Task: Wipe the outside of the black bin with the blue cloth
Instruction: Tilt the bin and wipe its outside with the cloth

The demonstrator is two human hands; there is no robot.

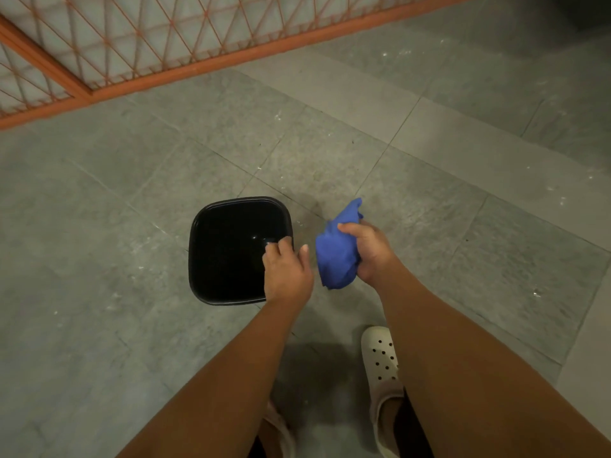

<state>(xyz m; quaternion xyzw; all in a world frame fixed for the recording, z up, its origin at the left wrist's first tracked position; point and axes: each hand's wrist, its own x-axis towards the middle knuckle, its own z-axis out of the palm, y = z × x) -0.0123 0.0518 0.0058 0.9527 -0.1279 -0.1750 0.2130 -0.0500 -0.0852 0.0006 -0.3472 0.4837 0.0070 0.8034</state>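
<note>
A black bin [228, 249] with a rounded square rim stands upright on the grey tiled floor, seen from above, and its inside looks empty. My left hand [287, 271] rests on the bin's right rim, fingers curled over the edge and thumb outside. My right hand [367, 251] hovers just right of the bin and holds a bunched blue cloth [337, 252]. The cloth hangs in the air between my two hands, apart from the bin. The bin's outer walls are mostly hidden from this angle.
An orange metal lattice gate [139, 51] runs across the far side of the floor. My feet in white perforated clogs [382, 368] stand close behind the bin. Grey floor tiles [463, 209] stretch to the right and left.
</note>
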